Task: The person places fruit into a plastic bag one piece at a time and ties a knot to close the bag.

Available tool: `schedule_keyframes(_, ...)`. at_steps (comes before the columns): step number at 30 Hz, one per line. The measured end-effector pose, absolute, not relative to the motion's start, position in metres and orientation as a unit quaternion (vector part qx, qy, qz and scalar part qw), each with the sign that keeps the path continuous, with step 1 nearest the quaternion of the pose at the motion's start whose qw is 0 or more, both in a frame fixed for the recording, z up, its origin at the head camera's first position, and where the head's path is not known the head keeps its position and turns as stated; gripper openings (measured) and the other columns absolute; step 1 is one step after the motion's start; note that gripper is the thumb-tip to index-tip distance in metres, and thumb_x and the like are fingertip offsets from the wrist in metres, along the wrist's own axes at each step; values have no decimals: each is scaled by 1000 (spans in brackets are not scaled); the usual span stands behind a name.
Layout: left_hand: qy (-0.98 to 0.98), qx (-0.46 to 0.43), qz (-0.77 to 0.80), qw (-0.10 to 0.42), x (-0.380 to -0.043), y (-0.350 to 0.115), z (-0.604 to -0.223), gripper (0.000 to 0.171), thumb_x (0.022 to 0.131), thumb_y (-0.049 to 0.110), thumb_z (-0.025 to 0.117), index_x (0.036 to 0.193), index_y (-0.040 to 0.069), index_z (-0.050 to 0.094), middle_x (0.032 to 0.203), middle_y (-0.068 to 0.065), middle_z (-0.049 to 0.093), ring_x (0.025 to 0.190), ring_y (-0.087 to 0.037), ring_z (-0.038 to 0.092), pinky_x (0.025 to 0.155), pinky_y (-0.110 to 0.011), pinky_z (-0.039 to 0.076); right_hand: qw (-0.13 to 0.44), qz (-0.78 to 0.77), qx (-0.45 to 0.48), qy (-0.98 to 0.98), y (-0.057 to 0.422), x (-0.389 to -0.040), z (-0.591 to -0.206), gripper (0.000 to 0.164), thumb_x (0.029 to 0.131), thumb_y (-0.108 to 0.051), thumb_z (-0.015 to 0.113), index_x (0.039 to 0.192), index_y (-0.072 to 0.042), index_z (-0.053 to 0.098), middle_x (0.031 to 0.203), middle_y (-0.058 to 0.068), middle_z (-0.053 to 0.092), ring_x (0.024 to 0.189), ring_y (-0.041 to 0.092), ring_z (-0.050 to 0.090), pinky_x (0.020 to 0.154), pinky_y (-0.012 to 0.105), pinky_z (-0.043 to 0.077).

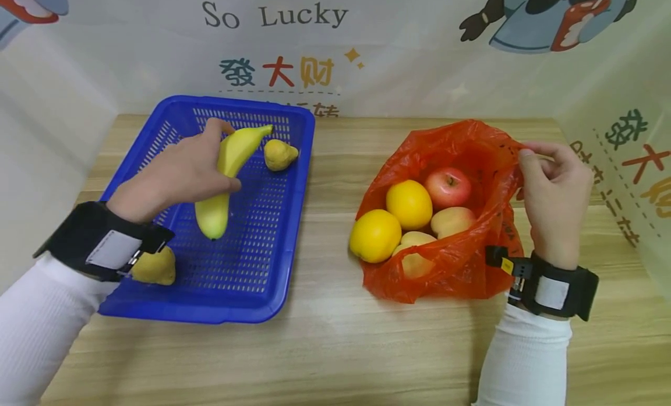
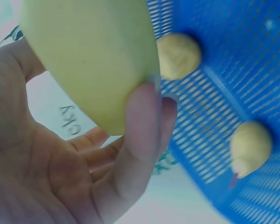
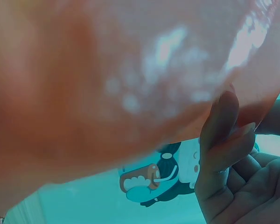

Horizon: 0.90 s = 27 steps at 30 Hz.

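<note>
My left hand (image 1: 180, 167) grips a yellow banana (image 1: 241, 149) over the blue plastic basket (image 1: 296, 219), thumb on one side and fingers on the other. In the left wrist view the banana (image 2: 93, 60) fills the upper left. Inside the basket lie a small yellow pear (image 1: 279, 155) at the far right and another yellow pear (image 1: 157, 266), partly hidden by the left wrist strap. My right hand (image 1: 558, 190) pinches the right rim of a red plastic bag (image 1: 472, 272). Its mouth stands open; the right wrist view shows the film (image 3: 130, 107) blurred and close.
In the bag sit a red apple (image 1: 448, 187), two yellow-orange oranges (image 1: 409, 205), and pale yellowish fruits (image 1: 453, 221), one partly behind the film. The wooden table (image 1: 325, 348) runs between basket and bag. A printed cloth (image 1: 398, 45) rises behind and at both sides.
</note>
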<state>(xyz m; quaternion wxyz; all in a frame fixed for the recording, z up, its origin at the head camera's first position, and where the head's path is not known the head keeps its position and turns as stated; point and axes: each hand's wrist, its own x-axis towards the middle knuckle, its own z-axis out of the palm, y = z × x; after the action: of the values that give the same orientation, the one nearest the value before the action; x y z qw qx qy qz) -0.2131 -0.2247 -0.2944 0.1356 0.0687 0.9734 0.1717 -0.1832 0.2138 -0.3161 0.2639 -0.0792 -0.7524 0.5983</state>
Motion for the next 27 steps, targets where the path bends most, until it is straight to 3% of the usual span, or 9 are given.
schedule_keyframes(5, 977, 68, 160, 127, -213, -214, -275, 89, 83, 32, 70, 150, 4, 20, 101, -24, 61, 74, -30, 65, 63, -39, 52, 265, 615, -73, -739, 213, -180, -314, 8, 92, -8, 63, 95, -9, 70, 59, -7, 65, 45, 7, 51, 45, 15, 39)
schedule_keyframes(11, 975, 116, 153, 116, -211, -192, -262, 72, 82, 31, 69, 139, -1, 37, 100, -18, 62, 76, -27, 64, 63, -36, 51, 263, 628, -63, -730, 213, -178, -313, 8, 93, -8, 63, 96, -9, 70, 61, -6, 66, 46, 7, 51, 46, 15, 40)
schedule_keyframes(22, 963, 219, 126, 92, -215, -131, -256, 60, 81, 25, 66, 135, 6, 48, 99, -13, 59, 85, -27, 59, 70, -37, 49, 264, 641, -57, -719, 214, -175, -312, 7, 92, -6, 63, 94, -9, 70, 60, -4, 66, 48, 7, 55, 48, 15, 43)
schedule_keyframes(27, 959, 233, 126, 100, -213, -108, -259, 38, 82, 25, 67, 114, 8, 55, 90, -10, 59, 76, -25, 62, 61, -32, 51, 268, 643, -51, -716, 214, -175, -310, 7, 92, -6, 63, 94, -8, 70, 58, -4, 64, 46, 7, 53, 47, 16, 43)
